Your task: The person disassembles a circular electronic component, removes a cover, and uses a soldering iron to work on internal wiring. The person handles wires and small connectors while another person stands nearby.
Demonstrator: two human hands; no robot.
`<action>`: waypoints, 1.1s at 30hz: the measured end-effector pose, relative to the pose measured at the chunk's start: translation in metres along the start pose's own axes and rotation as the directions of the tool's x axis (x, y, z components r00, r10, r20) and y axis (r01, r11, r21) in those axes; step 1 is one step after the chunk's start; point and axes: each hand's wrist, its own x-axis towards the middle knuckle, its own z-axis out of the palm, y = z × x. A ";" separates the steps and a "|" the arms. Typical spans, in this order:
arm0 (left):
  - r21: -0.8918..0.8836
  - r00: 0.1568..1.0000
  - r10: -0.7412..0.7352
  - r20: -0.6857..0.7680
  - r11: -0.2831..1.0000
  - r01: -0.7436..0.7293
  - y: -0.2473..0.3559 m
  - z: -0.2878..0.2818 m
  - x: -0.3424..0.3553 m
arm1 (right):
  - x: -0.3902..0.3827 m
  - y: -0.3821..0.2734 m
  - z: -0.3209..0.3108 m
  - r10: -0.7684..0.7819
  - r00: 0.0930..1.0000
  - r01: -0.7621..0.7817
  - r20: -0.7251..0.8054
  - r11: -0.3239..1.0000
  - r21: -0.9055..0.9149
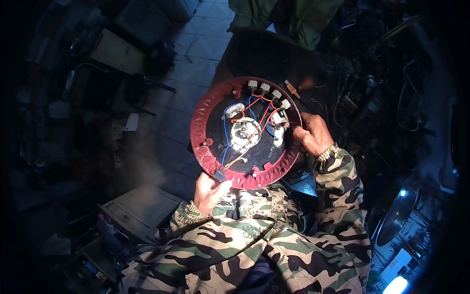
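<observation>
A round dark-red housing (199, 130) is held up in front of my lap, its open wired side facing me. Inside is a black disc (215, 117) with a white patch (240, 139) in the middle and smaller white patches near its edge. Red and blue wires (225, 127) run to several pale connectors (264, 88) along the far rim. My left hand (209, 193) grips the near-left rim, thumb beside a small dark block (219, 175) with yellowish wires. My right hand (316, 134) clasps the right rim, its fingers partly hidden behind it.
Beyond the housing lies a dark round thing (257, 54) on a dark surface, below green cloth (286, 19). An orange-ended plug (292, 89) rests nearby. Cables and clutter fill the dim right side. Drawers (142, 206) stand at left, by the tiled floor (196, 36).
</observation>
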 end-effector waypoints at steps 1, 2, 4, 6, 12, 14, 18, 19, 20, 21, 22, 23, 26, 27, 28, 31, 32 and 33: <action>0.058 0.999 0.020 0.034 0.998 -0.022 0.002 0.003 0.001 | 0.003 -0.002 -0.004 0.010 1.000 -0.010 0.003 1.000 -0.018; 0.105 0.997 -0.005 0.073 0.994 -0.003 0.004 0.002 0.001 | 0.003 -0.001 -0.004 0.008 1.000 -0.008 -0.004 0.999 -0.044; 0.140 0.992 -0.029 0.126 0.990 0.011 0.005 0.000 0.006 | 0.001 0.002 -0.005 0.019 1.000 -0.020 -0.008 0.999 -0.048; 0.125 0.988 -0.041 0.149 0.992 0.022 0.000 -0.003 0.009 | -0.002 0.020 0.001 0.001 1.000 -0.001 -0.024 1.000 0.002; 0.107 0.966 -0.118 0.229 0.990 0.096 0.005 -0.016 0.016 | -0.014 0.029 0.019 0.093 0.991 -0.071 -0.097 0.975 0.213; 0.078 0.959 -0.158 0.237 0.987 0.144 0.005 -0.019 0.019 | -0.017 0.033 0.025 0.121 0.983 -0.086 -0.140 0.969 0.233; 0.078 0.961 -0.184 0.208 0.982 0.171 0.006 -0.017 0.021 | -0.026 0.043 0.033 0.131 0.972 -0.071 -0.196 0.955 0.288; 0.098 0.960 -0.191 0.205 0.980 0.174 0.006 -0.015 0.022 | -0.029 0.045 0.035 0.114 0.966 -0.045 -0.233 0.959 0.280; 0.117 0.959 -0.196 0.203 0.978 0.175 0.006 -0.015 0.022 | -0.032 0.039 0.037 0.108 0.966 -0.045 -0.237 0.965 0.257; 0.138 0.959 -0.202 0.201 0.975 0.177 0.007 -0.017 0.022 | -0.035 0.029 0.036 0.103 0.965 -0.046 -0.241 0.971 0.233; 0.191 0.955 -0.217 0.201 0.965 0.179 0.008 -0.020 0.024 | -0.038 0.023 0.036 0.099 0.964 -0.047 -0.246 0.977 0.210; 0.238 0.942 -0.247 0.229 0.952 0.192 0.009 -0.022 0.027 | -0.038 0.022 0.035 0.061 0.969 -0.025 -0.240 0.988 0.149; 0.281 0.928 -0.260 0.268 0.942 0.183 0.011 -0.016 0.031 | -0.034 0.019 0.025 -0.011 0.977 0.011 -0.212 1.000 0.003; 0.308 0.917 -0.287 0.277 0.931 0.198 0.008 -0.017 0.030 | -0.035 0.009 0.021 0.005 0.978 -0.004 -0.211 1.000 0.007; 0.372 0.918 -0.282 0.279 0.913 0.167 0.003 -0.020 0.034 | -0.034 0.007 0.021 -0.010 0.973 0.012 -0.230 1.000 0.007; 0.406 0.915 -0.235 0.328 0.910 0.088 -0.005 -0.021 0.041 | -0.037 0.010 0.018 0.034 0.972 -0.043 -0.232 0.999 -0.033; 0.398 0.916 -0.209 0.342 0.916 0.060 -0.005 -0.024 0.042 | -0.036 0.013 0.025 0.003 0.962 -0.011 -0.273 1.000 -0.026; 0.323 0.898 -0.252 0.359 0.937 0.134 -0.006 -0.028 0.040 | -0.035 0.016 0.031 -0.027 0.949 0.022 -0.314 1.000 -0.020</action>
